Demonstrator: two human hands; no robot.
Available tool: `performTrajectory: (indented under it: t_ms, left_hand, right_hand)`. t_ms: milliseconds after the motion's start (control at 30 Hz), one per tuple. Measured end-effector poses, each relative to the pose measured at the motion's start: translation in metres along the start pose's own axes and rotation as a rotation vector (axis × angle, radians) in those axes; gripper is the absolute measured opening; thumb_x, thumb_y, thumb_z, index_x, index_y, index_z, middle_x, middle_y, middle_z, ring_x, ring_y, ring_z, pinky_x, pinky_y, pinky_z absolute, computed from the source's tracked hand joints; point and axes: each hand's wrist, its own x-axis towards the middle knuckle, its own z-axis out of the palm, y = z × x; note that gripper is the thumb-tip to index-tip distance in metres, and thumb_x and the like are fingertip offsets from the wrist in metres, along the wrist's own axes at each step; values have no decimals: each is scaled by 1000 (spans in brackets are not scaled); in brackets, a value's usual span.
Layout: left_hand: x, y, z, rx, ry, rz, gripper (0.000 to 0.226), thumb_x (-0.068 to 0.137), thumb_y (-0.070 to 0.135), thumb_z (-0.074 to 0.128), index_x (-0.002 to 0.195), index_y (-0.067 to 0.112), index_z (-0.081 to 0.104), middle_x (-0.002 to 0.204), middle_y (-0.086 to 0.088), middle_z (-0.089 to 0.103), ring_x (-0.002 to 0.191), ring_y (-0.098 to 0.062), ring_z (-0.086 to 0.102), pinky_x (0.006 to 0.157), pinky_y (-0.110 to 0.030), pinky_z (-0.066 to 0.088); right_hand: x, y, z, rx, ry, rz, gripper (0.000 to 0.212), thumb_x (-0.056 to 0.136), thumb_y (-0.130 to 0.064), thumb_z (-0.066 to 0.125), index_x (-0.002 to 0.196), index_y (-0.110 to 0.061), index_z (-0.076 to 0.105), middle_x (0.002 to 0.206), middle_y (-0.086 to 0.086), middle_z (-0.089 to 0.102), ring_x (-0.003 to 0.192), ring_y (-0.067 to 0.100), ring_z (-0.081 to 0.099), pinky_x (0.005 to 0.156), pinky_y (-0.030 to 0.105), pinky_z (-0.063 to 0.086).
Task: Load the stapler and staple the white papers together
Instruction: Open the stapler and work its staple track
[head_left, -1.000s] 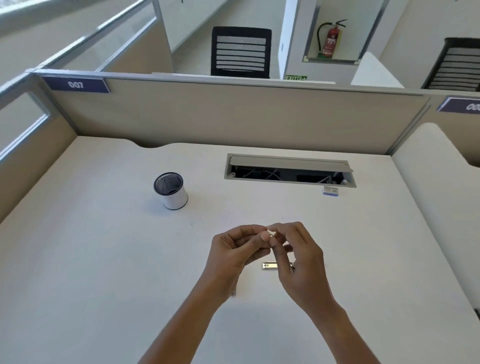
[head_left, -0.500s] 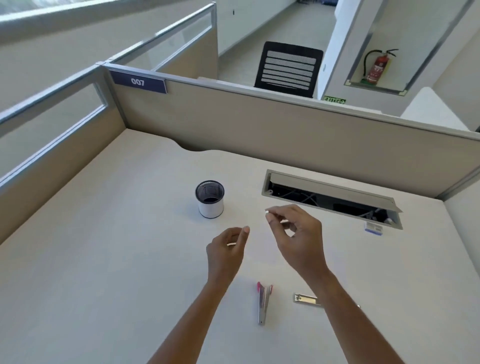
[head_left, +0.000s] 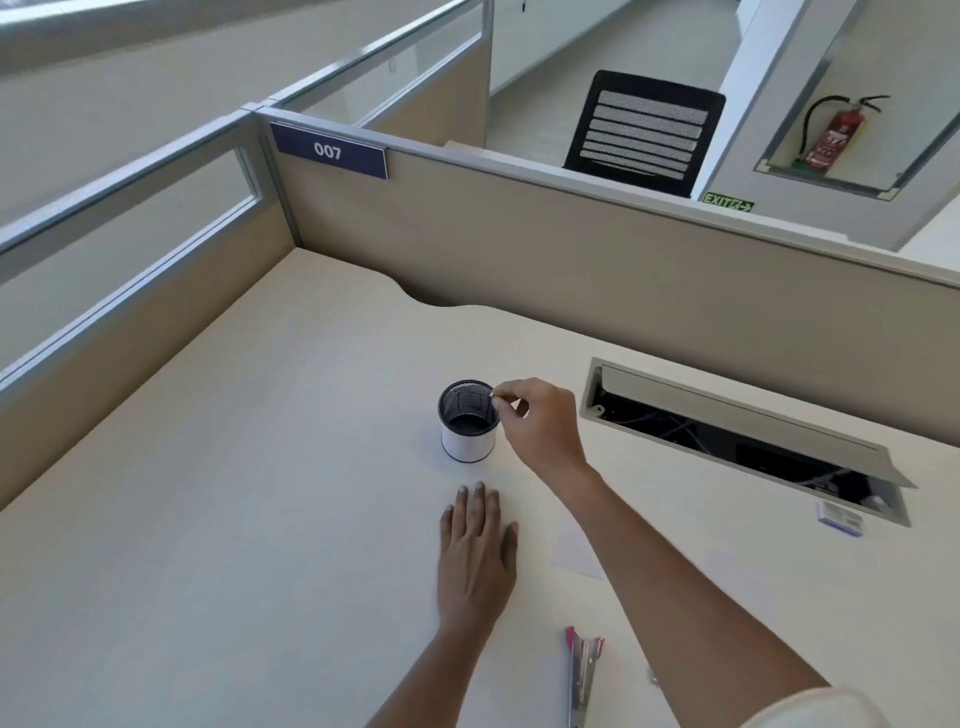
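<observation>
— Where is the stapler?
— Close in front of me on the desk (head_left: 208, 519), beside my right forearm. The stapler (head_left: 583, 675) is a narrow channel of bright folded metal, pink plastic at its far end. Its near end runs off the bottom of the view.

— And the paper?
— The white paper (head_left: 574, 551) lies flat just beyond the stapler. It is thin and matt, nearly the desk's own colour. My right forearm covers one side of it.

— Your hands?
— My left hand (head_left: 475, 551) lies palm down on the smooth desk, just left of the sheet. Its fingers are straight and together, holding nothing. My right hand (head_left: 540, 426) is at the rim of the mesh cup (head_left: 469, 421). Thumb and forefinger pinch a pale sliver (head_left: 491, 396), the other fingers curled in. It is too small to make out, perhaps a scrap of staples.

— The cup?
— A short upright cylinder, black wire mesh inside and at the rim, a glossy white band round its wall.

— Further out?
— A long grey cable trough (head_left: 727, 431) is sunk in the desk to the right, its flap tilted up and dark wires inside. A small box (head_left: 841, 517), white and blue, sits at its near right corner. Behind runs a beige fabric partition (head_left: 519, 249) capped in aluminium, bearing a dark plate (head_left: 330, 150) marked 007. Beyond it are a black slatted chair (head_left: 644, 132) and a red fire extinguisher (head_left: 836, 132) in a recess.
</observation>
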Motion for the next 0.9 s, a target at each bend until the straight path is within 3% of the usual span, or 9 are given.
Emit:
performTrajectory:
  t_ms: [233, 367, 500, 600, 700, 800, 900]
  left_hand:
    - [3, 1, 2, 3, -12, -7, 56, 103, 41, 34, 148, 10, 51, 155, -7, 49, 146, -27, 43, 119, -39, 17]
    - [2, 0, 2, 12, -2, -10, 59, 103, 44, 33, 150, 10, 48, 157, -7, 47, 149, -27, 39, 120, -39, 15]
    - [2, 2, -1, -93, 28, -17, 65, 101, 48, 29, 147, 7, 51, 155, -9, 49, 149, -30, 38, 123, -41, 22]
    - [2, 15, -13, -282, 106, -50, 54, 102, 40, 45, 139, 3, 58, 141, -14, 62, 137, -35, 50, 114, -45, 42]
    - [4, 37, -28, -361, 202, 27, 34, 99, 21, 64, 127, 3, 67, 119, -14, 72, 118, -35, 59, 100, -40, 50]
    - [-3, 79, -38, -430, 217, 201, 18, 97, 14, 67, 112, 9, 74, 99, -9, 76, 99, -32, 65, 84, -32, 49]
    - [-14, 116, -44, -504, 142, 340, 15, 97, 19, 65, 106, 14, 76, 98, 0, 78, 93, -24, 66, 77, -35, 57]
  right_hand:
    - [13, 13, 18, -12, -34, 53, 14, 89, -10, 68, 96, -12, 81, 89, 5, 78, 64, 12, 53, 77, 32, 53]
    - [1, 15, -3, 107, 38, 107, 9, 89, -12, 72, 90, -14, 81, 85, -8, 76, 60, 0, 55, 70, 20, 49]
    - [-35, 33, -53, 181, 115, 184, 7, 90, -15, 73, 90, -16, 80, 89, -12, 76, 71, 3, 65, 66, 10, 48]
    - [-76, 55, -100, 168, 183, 257, 7, 90, -15, 73, 90, -17, 80, 89, -12, 77, 76, 6, 67, 64, 9, 48]
    - [-117, 79, -140, 117, 226, 316, 6, 90, -16, 74, 90, -17, 80, 90, -13, 77, 75, 6, 67, 64, 10, 49]
    - [-165, 104, -181, 52, 288, 387, 6, 90, -16, 74, 91, -16, 80, 91, -12, 77, 76, 6, 68, 67, 10, 50]
    - [-203, 125, -205, 40, 333, 461, 6, 90, -15, 73, 90, -18, 79, 90, -13, 77, 76, 7, 68, 70, 11, 50]
